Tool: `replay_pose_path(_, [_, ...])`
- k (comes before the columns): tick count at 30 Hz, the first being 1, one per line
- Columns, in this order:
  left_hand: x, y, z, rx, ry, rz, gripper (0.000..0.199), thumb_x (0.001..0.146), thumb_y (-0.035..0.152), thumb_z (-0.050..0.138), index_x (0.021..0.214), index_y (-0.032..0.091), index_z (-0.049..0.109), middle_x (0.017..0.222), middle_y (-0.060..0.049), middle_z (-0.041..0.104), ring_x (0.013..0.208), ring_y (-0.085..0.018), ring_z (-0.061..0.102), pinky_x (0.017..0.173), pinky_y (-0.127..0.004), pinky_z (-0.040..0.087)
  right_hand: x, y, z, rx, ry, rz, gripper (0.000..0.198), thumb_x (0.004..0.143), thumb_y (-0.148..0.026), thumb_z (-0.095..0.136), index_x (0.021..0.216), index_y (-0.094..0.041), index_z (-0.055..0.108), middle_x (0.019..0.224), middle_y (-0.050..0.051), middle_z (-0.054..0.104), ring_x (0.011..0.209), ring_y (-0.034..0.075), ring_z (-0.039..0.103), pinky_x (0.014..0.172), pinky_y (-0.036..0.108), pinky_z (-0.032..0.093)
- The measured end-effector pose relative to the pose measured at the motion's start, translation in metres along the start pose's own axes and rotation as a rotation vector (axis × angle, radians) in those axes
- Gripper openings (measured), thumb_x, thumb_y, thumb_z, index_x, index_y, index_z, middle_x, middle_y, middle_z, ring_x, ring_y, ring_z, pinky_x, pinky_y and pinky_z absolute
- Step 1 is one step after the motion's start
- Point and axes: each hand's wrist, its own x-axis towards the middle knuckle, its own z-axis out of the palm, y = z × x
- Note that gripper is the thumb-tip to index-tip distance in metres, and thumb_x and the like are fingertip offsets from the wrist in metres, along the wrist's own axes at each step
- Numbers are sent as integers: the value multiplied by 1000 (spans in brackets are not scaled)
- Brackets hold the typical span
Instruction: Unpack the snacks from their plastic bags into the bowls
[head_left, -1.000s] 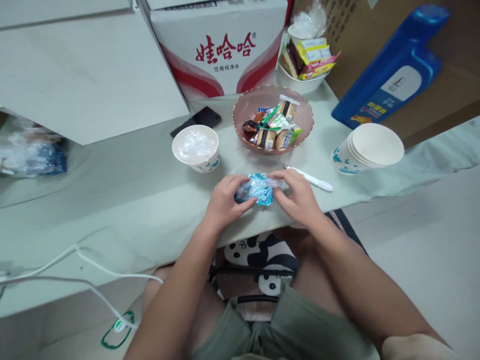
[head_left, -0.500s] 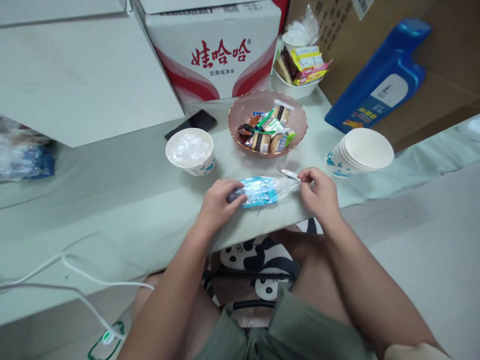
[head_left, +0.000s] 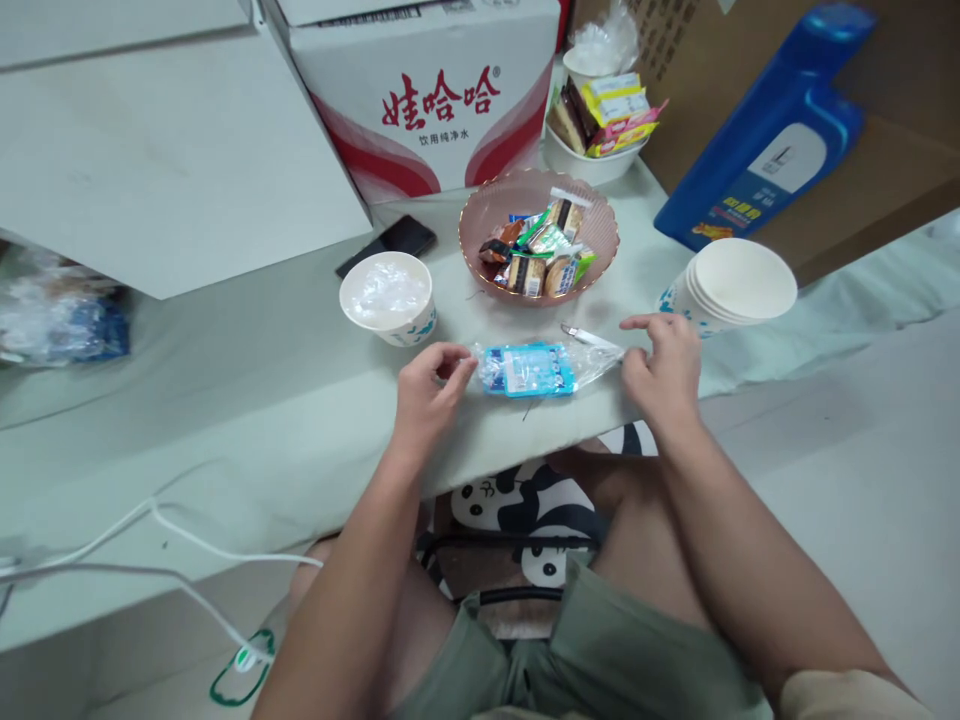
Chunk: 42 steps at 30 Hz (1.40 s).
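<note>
1. Pale green cloth covers the table, running across the whole view
2. Behind stand 2 boxes: a white carton with red lettering and, to its right, a brown carton
3. Against the brown carton slants a blue bottle
4. Wrapped snacks lie in a pink scalloped bowl, mid-table
5. Stacked paper cups tilt at the right; a single cup holding clear plastic stands at the left
6. The person's left hand pinches the left end of a clear bag between thumb and forefinger
7. The right hand is at its other end, forefinger extended; whether it grips the film cannot be told
8. Blue packets lie flat inside the bag, between both hands, near the table's front edge
9. Just behind the bag's right end is a slim white tool
</note>
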Motion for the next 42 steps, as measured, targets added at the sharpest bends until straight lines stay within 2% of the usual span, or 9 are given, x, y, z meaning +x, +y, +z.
replay_pose_path(3, [1,-1,-1,7,56,-52,23,81,39,66,93,20,64,66,4,53,61,-12,48,61,-26,42,-7,-23,-4,31,5,-168,30,79,-17,53,104,-25,67,107,11,67,104,31,62,93,50,47])
replay_pose_path(6, [2,-1,0,65,15,-92,19,78,35,68,88,20,64,59,7,44,56,-11,42,58,-25,37,-15,-44,2,73,-262,-377,30,87,-30,60,117,-27,66,113,9,71,110,30,63,99,48,44])
replay_pose_path(9, [3,-1,-2,49,47,-121,15,82,34,60,76,20,60,57,5,44,54,-11,40,55,-25,36,-17,-49,10,56,-374,-408,16,94,-28,57,104,-27,70,98,4,75,97,25,65,93,44,43])
replay_pose_path(13, [7,-1,-5,-124,164,-102,14,80,35,61,77,22,57,68,1,54,63,-13,48,58,-26,41,-14,-44,6,121,-273,-340,18,95,-23,53,88,-25,70,88,5,74,86,23,65,81,40,45])
replay_pose_path(19, [10,-4,-6,-484,208,-25,13,70,31,51,65,23,42,74,-3,62,86,-20,64,88,-37,51,-18,-46,-8,233,-122,-273,15,87,-18,52,84,-25,65,86,5,75,83,23,70,80,39,52])
replay_pose_path(25, [9,-9,-4,-300,194,-293,9,75,31,51,76,23,48,86,-4,63,80,-18,60,65,-29,48,-11,-32,3,-49,-173,-62,18,88,-22,56,101,-24,69,97,6,74,77,23,66,67,36,47])
replay_pose_path(31, [-1,-8,-9,143,285,-252,35,79,53,68,91,22,56,79,-3,59,74,-21,58,66,-31,44,-14,-66,-4,-47,-3,-354,26,94,-15,50,88,-29,71,85,5,68,83,23,62,77,40,45])
replay_pose_path(37, [-10,13,-14,533,-67,-338,60,86,64,57,42,25,44,40,-1,36,46,-21,42,53,-32,28,-28,-91,13,6,-535,-358,21,94,-22,53,107,-20,68,101,10,70,92,25,65,76,37,50])
replay_pose_path(42, [-7,23,-7,344,-394,-361,31,80,28,57,51,21,48,49,1,45,52,-15,41,56,-29,27,-26,-90,17,-6,-648,-215,30,89,-36,62,113,-18,64,115,16,66,109,34,63,91,47,51])
